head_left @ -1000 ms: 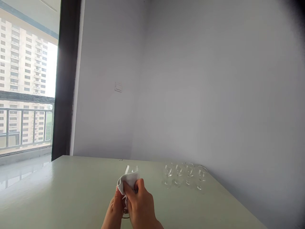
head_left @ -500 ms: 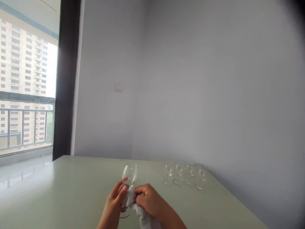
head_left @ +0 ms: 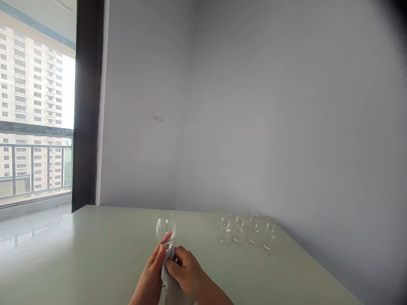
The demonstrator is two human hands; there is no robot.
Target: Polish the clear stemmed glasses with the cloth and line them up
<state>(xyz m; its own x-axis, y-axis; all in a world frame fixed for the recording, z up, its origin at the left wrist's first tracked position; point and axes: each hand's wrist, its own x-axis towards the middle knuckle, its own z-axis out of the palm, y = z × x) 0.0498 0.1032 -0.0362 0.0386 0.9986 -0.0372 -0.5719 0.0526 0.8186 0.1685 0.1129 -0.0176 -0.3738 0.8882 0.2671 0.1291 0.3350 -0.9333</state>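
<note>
Upright above the near part of the table, a clear stemmed wine glass [head_left: 165,228] is held by my left hand [head_left: 153,269], its fingers around the lower bowl. One fingertip shows through the glass. My right hand [head_left: 187,269] pinches a light grey cloth [head_left: 169,277] against the stem, just below the bowl. Cloth and fingers hide most of the stem and foot. The loose end of the cloth hangs down toward the bottom edge of the view.
Several more stemmed glasses, one of them a clear glass [head_left: 226,224], stand in a row on the pale green table [head_left: 104,250], toward its back right. Grey walls [head_left: 238,127] meet in a corner behind. A window with a railing [head_left: 38,165] is at the left.
The glass and both hands have shifted slightly left. My right hand has come closer to my left, and the cloth now wraps the stem and hangs straighter down.
</note>
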